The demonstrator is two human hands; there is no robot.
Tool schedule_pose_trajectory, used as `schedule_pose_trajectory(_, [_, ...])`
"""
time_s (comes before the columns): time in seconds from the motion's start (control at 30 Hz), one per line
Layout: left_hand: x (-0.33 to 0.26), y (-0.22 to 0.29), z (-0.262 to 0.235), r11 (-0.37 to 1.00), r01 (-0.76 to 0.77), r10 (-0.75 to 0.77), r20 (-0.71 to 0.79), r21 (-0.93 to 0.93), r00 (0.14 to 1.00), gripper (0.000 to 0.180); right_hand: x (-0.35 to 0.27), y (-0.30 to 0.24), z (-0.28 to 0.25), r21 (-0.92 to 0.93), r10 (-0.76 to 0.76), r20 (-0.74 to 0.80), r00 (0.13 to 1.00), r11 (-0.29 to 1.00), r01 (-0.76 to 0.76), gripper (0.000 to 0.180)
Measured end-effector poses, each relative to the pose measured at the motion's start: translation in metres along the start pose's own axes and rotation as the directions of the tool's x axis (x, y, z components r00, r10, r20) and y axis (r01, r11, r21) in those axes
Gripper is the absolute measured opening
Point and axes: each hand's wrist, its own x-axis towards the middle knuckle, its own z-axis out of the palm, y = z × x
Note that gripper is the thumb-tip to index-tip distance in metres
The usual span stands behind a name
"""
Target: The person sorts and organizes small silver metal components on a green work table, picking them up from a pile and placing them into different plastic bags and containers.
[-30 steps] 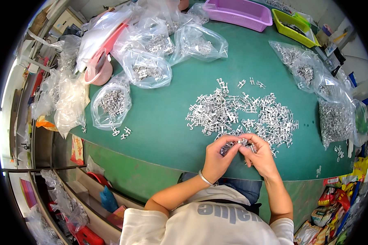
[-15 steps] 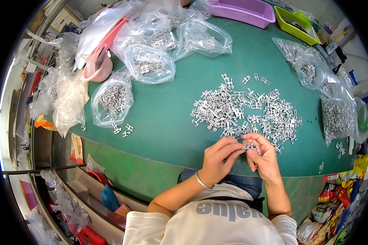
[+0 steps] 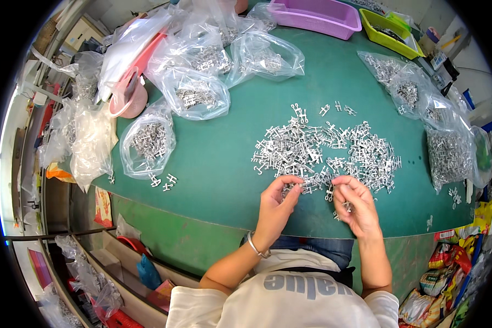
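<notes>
Two adjoining heaps of small silver metal pieces with hooked or ringed ends, a left heap (image 3: 290,147) and a right heap (image 3: 373,156), lie on the green table (image 3: 218,158). At the near edge of the left heap, my left hand (image 3: 274,208) has curled fingers, with a few silver bits showing between thumb and forefinger. My right hand (image 3: 359,212) is closed by the near side of the right heap. One metal piece (image 3: 329,192) hangs at its fingertips, and more bits show against its palm. The two hands are apart.
Clear bags of metal pieces (image 3: 149,141) stand at the left and far left, beside a pink cup (image 3: 131,101). More filled bags (image 3: 449,156) line the right edge. A purple basket (image 3: 317,19) and a lime-green tray (image 3: 391,37) sit at the back.
My hands were together, fingers meeting over small metal pieces. Now they are apart, the left moved left to the near edge of the left heap. The view has shifted slightly.
</notes>
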Motion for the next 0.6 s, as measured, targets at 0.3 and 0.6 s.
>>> schedule_pose_trajectory(0.3, [0.003, 0.014, -0.008, 0.954, 0.109, -0.090, 0.081, -0.280, 0.993, 0.037, 0.072, 0.000, 0.020, -0.963, -0.484, 0.238, 0.842, -0.007, 0.268, 0.027])
schedule_pose_trajectory(0.6, [-0.003, 0.022, -0.011, 0.875, 0.236, -0.165, 0.198, -0.423, 0.966, 0.044, 0.069, -0.016, 0.002, -0.562, -0.320, -0.032, 0.947, 0.789, 0.248, 0.022])
